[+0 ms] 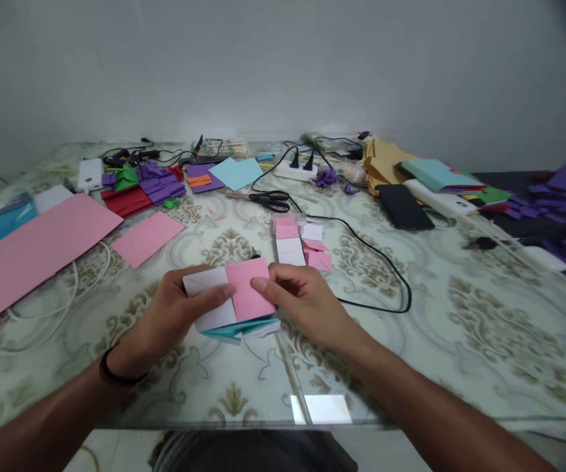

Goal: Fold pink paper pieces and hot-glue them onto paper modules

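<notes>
Both hands hold a folded paper piece (248, 295) above the table, white on its left half and pink on its right. My left hand (179, 305) grips the white half, thumb pressed flat near the middle seam. My right hand (297, 295) pinches the pink half at its right edge, thumb on top. Under the piece, folded teal paper (236, 328) with a white edge shows; whether it is joined to the piece I cannot tell. Just beyond, small folded pink and white papers (290, 251) lie on the table.
Pink sheets (42, 255) and a smaller pink sheet (148, 239) lie left. Black scissors (270, 200), a white power strip (295, 172) and a looping black cable (381, 246) are farther back. A dark phone (405, 206) and purple paper pieces (558, 210) lie right.
</notes>
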Demonstrator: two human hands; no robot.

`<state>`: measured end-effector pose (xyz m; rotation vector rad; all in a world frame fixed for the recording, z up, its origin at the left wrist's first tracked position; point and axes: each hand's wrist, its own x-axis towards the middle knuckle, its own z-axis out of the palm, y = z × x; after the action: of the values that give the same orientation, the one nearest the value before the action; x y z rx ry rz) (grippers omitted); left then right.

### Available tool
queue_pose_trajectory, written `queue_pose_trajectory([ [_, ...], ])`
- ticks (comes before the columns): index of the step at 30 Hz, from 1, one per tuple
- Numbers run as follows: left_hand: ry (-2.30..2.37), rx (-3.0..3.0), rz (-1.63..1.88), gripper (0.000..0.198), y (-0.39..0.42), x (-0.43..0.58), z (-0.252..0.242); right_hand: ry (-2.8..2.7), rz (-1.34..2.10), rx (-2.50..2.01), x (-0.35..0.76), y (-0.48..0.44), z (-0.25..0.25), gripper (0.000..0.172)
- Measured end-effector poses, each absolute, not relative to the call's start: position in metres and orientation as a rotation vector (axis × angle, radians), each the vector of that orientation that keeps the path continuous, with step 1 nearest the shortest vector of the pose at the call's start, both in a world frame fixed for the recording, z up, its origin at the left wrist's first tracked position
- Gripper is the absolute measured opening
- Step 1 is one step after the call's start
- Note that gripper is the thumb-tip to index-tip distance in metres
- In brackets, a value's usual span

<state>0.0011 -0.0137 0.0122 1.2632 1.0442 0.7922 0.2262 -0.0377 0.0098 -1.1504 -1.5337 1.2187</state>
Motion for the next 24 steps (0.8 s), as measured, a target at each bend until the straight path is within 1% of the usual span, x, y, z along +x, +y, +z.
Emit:
queue_pose_trajectory([
  [4, 0.994, 1.283, 0.729, 0.019, -0.013, 0.000, 0.015, -1.532, 1.147, -1.194, 0.225, -0.040, 0.010, 0.051],
  [9, 1.082, 1.306, 0.814, 0.027, -0.015, 0.002, 0.020, -1.583, 1.228, -1.192, 0.224, -0.042, 0.013, 0.053],
  [16, 1.089, 1.241, 0.866, 0.029, -0.017, 0.004, 0.015, -1.532, 1.266, -1.206, 0.224, -0.043, 0.014, 0.053],
  [21, 1.089, 1.218, 0.840, 0.026, -0.016, 0.002, 0.012, -1.565, 1.452, -1.111, 0.225, -0.040, 0.008, 0.045],
  [24, 1.057, 1.180, 0.846, 0.022, -0.015, 0.002, 0.011, -1.568, 1.411, -1.120, 0.224, -0.041, 0.004, 0.040],
])
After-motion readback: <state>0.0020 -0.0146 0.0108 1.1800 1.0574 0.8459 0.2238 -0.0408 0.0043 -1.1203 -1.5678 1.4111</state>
